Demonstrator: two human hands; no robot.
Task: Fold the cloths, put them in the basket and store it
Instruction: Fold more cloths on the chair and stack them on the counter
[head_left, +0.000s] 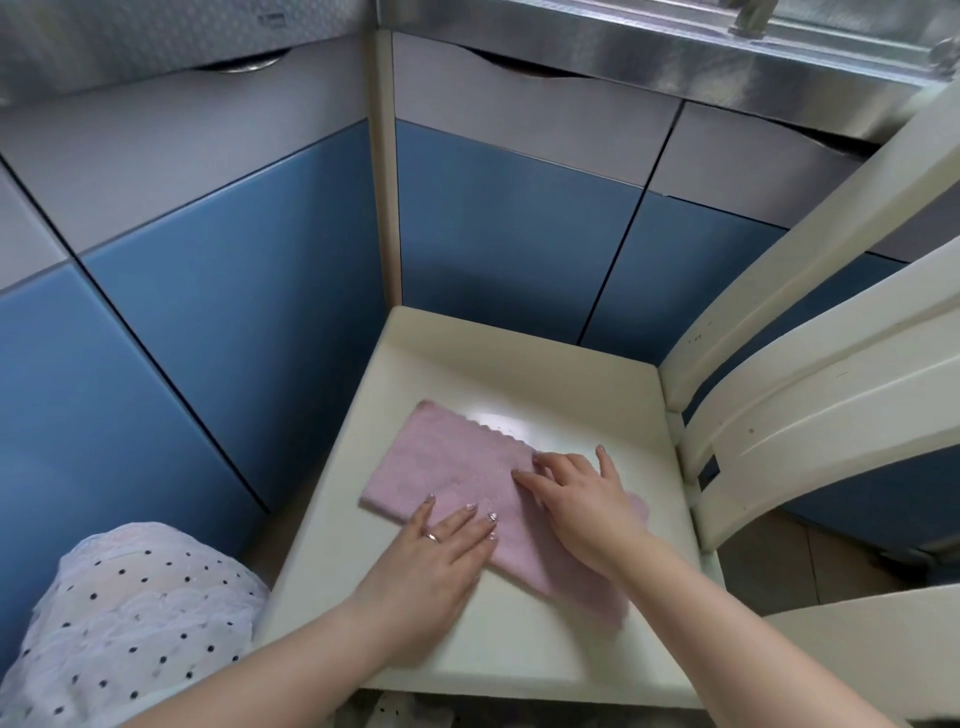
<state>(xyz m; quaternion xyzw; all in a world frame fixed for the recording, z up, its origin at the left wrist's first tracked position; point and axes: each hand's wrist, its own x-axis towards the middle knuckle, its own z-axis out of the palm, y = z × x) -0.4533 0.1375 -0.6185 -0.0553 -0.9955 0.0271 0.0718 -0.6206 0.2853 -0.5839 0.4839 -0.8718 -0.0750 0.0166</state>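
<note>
Cloth (457, 478) lies part-folded on the chair seat (498, 364), our left hand (441, 551) and right hand (582, 499) pressing it flat-fingered; next, likely another fold, edges matched.

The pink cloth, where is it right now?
In the head view, the pink cloth lies flat on the cream chair seat, low and centre, with the left hand and right hand resting on it, in front of the blue cabinet doors.

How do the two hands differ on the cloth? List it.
The left hand wears a ring; the right hand shows none. The left presses the pink cloth's near edge; the right lies farther along, its little finger reaching onto the chair seat. Both lie flat, fingers straight.
</note>
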